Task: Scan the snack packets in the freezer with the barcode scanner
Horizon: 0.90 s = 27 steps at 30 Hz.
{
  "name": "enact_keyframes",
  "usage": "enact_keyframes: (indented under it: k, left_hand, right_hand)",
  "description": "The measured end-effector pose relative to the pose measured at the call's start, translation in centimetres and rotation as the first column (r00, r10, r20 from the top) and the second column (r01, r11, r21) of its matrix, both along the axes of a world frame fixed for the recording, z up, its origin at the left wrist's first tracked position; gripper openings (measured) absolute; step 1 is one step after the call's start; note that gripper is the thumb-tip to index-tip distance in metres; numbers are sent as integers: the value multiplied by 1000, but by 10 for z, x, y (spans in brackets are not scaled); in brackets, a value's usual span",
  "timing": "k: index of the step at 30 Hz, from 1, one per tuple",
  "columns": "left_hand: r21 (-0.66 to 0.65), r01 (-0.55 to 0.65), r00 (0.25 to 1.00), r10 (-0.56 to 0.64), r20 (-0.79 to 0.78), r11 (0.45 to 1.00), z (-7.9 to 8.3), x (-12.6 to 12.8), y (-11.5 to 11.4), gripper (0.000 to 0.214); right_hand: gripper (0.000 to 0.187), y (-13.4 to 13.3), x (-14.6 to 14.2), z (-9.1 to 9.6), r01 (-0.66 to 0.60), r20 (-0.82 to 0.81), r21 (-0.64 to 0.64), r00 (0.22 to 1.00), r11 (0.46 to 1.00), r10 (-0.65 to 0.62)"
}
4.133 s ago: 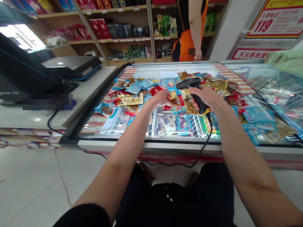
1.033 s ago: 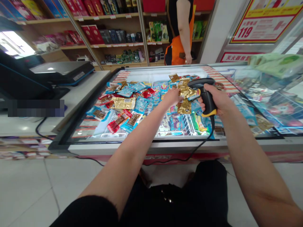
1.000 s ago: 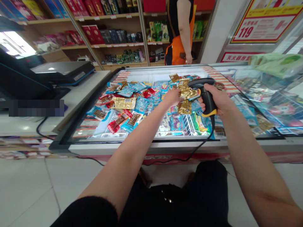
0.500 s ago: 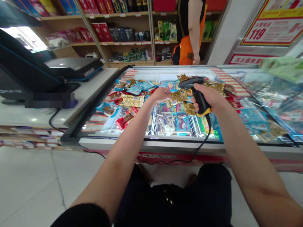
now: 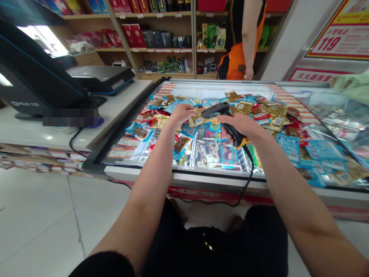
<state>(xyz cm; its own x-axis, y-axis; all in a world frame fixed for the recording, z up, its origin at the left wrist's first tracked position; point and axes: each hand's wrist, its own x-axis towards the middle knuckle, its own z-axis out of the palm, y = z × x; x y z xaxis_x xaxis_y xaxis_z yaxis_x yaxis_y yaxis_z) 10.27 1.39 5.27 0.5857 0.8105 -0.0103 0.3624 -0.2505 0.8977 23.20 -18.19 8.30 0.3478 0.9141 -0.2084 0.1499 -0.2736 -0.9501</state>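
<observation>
"Over the glass-topped chest freezer [image 5: 123,174], what is held?"

"One gold foil packet [image 5: 197,120], in the left hand [image 5: 184,112]. Thumb and fingers are pinched on its left end."

"How does it lie?"

"To the right of those fingertips. Its long axis appears to run sideways, toward the right hand [image 5: 242,125]; the far end is partly hidden. A barcode label [image 5: 198,121] shows on the upper face. Whether the packet rests on the freezer cannot be told."

"Condition of the right hand?"

"Fingers wrapped round the grip of a barcode scanner [image 5: 216,110]. The scanner's head points left, just beside the packet; contact not determinable. The left hand is nearer."

"Surroundings?"

"Blue packets [image 5: 288,147] lie farther right. A weighing scale [image 5: 100,79] sits on the counter at left. Beyond the freezer stands a person in an orange apron [image 5: 236,61]."
</observation>
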Motion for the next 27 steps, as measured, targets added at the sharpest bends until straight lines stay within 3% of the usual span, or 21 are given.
enact_keyframes:
  k: [5, 27]
  left_hand:
    - [55, -11, 1000, 11, -15, 998, 5, -2, -3, 14]
    - [154, -38, 999, 41, -15, 987, -1, -1, -1, 18]
  right_hand:
    - [39, -4, -4, 5, -1, -10, -12, 1000, 1000, 1]
    - [38, -6, -2, 8, -60, 27, -73, 998, 996, 62]
